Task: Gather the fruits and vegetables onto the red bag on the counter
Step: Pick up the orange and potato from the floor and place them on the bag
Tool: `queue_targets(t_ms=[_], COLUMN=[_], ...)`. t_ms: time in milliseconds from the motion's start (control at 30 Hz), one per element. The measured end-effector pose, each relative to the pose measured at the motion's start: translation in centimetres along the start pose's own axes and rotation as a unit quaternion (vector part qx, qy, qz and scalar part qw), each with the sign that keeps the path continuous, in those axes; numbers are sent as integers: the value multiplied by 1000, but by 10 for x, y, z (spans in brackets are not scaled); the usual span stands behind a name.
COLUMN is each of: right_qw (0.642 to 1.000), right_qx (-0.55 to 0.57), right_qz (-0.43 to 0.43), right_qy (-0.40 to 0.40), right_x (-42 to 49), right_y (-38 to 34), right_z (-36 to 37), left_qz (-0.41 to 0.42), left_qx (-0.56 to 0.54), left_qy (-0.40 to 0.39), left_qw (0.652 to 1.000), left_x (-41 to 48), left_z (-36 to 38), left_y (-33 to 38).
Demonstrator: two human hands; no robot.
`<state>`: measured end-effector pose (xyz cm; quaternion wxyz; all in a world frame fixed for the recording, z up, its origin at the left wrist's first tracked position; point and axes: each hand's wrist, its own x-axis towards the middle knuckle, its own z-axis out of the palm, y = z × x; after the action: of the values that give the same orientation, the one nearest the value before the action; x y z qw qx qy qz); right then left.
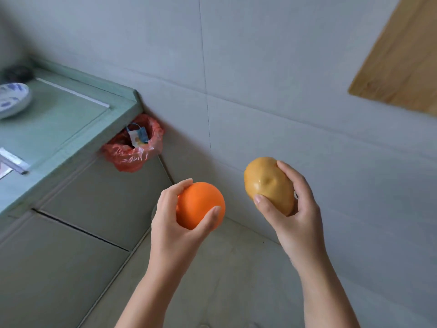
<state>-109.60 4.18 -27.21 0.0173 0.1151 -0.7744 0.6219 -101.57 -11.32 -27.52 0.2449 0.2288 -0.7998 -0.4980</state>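
Left hand (179, 216) cups a smooth round orange fruit (201, 204), fingers wrapped underneath so it can't roll. Right hand (293, 202) pinches a glossy tan potato (268, 184) end to end. Both are carried over the floor, clear of the pale green counter (59, 129). Beyond its corner hangs a crumpled red plastic bag (134, 147), likely a bin liner.

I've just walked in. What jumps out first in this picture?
Two bare hands held up mid-frame: the left hand grips a bright orange, the right hand a tan potato. Behind them, a red bag sits beside the green counter.
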Motion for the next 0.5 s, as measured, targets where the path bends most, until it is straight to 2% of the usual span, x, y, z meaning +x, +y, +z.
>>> queue_targets(t_ms=[167, 500], right_qw=[997, 967], right_qx=[9, 7], right_qz=[-66, -139], right_qy=[-38, -212], right_x=[-7, -13], right_y=[-48, -115], right_z=[-17, -32], left_qz=[-3, -55], left_qx=[-18, 5], left_qy=[36, 102], left_qw=[999, 993], left_x=[-22, -61], left_z=[-23, -70], left_y=[40, 93])
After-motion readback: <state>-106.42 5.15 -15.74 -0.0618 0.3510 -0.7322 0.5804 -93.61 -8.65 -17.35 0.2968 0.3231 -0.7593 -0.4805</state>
